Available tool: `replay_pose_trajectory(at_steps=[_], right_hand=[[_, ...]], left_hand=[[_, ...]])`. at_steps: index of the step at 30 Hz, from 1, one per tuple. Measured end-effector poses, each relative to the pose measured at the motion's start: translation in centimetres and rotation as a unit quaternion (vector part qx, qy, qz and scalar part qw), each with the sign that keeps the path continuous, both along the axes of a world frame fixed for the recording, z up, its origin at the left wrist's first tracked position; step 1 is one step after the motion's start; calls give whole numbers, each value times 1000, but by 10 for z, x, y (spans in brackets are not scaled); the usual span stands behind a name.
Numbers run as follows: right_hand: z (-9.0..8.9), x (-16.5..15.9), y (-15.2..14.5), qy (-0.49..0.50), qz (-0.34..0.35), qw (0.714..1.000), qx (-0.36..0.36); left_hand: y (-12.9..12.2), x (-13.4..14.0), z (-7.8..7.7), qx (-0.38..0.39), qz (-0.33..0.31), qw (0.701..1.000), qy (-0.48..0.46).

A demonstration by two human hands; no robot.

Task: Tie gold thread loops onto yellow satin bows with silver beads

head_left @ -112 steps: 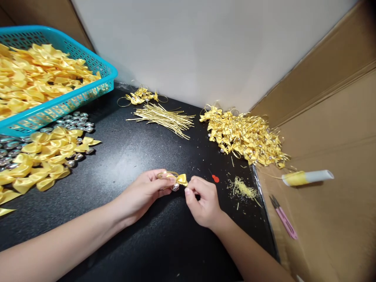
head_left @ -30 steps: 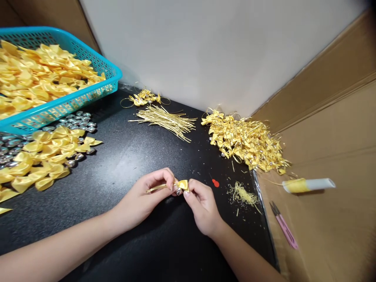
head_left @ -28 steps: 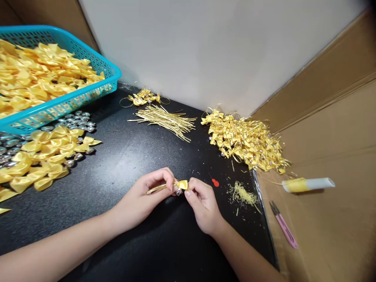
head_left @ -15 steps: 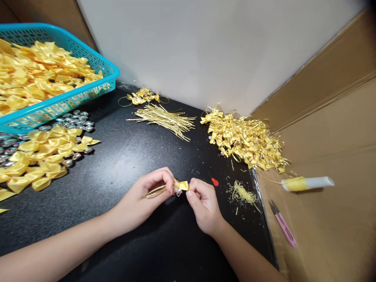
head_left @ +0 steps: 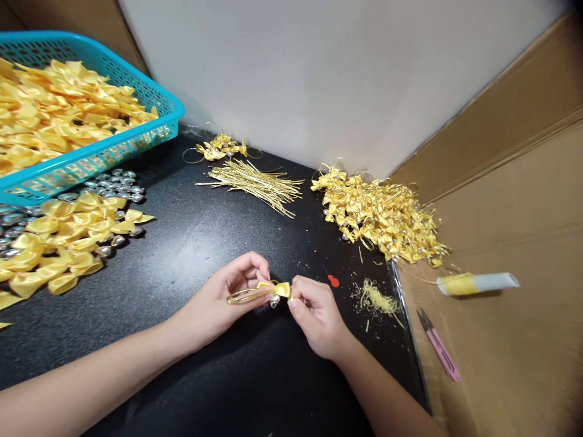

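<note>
A small yellow satin ribbon bow [head_left: 283,290] with a gold cord loop [head_left: 241,296] and a silver bead [head_left: 274,300] hangs between my hands, above the black table. My right hand [head_left: 316,312] pinches the bow's right end between thumb and fingers. My left hand [head_left: 232,291] is loosely curled around the other side, its index finger lifted and apart from the thumb. The cord loop lies across the left thumb and palm. Part of the bow's left side is hidden by the left fingers.
A turquoise basket [head_left: 175,115] of yellow bows stands at left, by loose bows [head_left: 68,243] and silver beads [head_left: 121,182]. Gold cords [head_left: 257,187] lie behind my hands. Finished-looking bows [head_left: 378,212] are heaped at right, near thread scraps [head_left: 378,300], pink snips [head_left: 439,347] and a thread tube [head_left: 478,283].
My left fingers have loosened from their pinch, and the index finger has lifted off the bow. More of the bow, loop and bead shows. My right hand keeps its pinch.
</note>
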State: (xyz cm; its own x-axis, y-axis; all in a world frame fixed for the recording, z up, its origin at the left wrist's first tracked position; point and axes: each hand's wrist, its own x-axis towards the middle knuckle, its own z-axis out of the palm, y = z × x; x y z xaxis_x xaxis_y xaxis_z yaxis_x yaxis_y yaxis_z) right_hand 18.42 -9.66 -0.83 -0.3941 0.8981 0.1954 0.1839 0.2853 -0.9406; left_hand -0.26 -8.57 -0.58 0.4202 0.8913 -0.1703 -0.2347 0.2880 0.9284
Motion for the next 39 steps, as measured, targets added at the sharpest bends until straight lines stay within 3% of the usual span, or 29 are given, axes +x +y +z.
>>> replay_pose_trajectory(at_steps=[9, 15, 19, 24, 26, 30, 33, 35, 39], right_hand=[[-1, -1, 0, 3, 22, 1000, -15], [-7, -4, -1, 34, -13, 999, -27], [-7, -5, -1, 34, -61, 998, -6], [-7, -10, -1, -19, -75, 996, 39], [-7, -11, -3, -50, -112, 990, 65], [-3, -14, -11, -113, -247, 943, 190], [-1, -19, -19, -144, -217, 922, 287], [-2, -24, -23, -169, -197, 920, 293], [-6, -28, -23, -186, -248, 920, 239]], left_hand=[[-3, 4, 0, -100, -15, 991, -90], [-1, 5, 2, -117, 7, 988, -98], [0, 4, -2, -102, 49, 992, -52], [-1, 3, -3, -82, 43, 996, 1], [-1, 3, -3, -74, 57, 995, 22], [-1, 3, -4, -37, 126, 988, 86], [-3, 3, -2, 17, 149, 979, 135], [-5, 3, 0, 51, 148, 975, 157], [-8, 4, 3, 82, 135, 970, 187]])
